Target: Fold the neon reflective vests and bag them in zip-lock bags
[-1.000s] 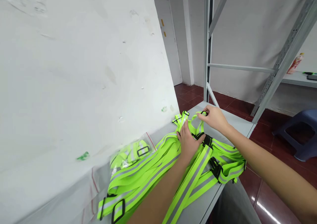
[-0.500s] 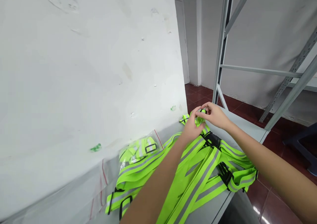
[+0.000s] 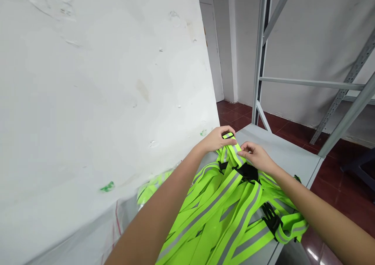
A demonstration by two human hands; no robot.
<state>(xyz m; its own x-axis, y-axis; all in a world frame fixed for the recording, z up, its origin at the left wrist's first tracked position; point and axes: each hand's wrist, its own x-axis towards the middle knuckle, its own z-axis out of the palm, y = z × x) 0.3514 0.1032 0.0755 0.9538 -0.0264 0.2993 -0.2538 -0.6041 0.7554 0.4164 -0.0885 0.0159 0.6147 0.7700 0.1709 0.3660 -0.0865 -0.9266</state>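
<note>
Hi-vis reflective strap (image 3: pixel 236 154): end pinched in left grip (image 3: pixel 216 139) beside black slider (image 3: pixel 227 136). Right grip (image 3: pixel 259 158) at strap's edge, can't tell if closed. Likely light, limp webbing; best held flat near slider. Strap pile (image 3: pixel 205 214) below both grips, on worktop (image 3: pixel 281 149).

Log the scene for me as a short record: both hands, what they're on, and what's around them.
Left hand: pinching a green strap near its black slider
Right hand: fingertips at that strap's edge; grip unclear
Pile: green straps with grey stripes, spread below the hands
Hardware: black buckle with prongs, at the pile's right
Picture left: clear plastic with red lines
Surface: grey table
Behind: metal rack
</note>
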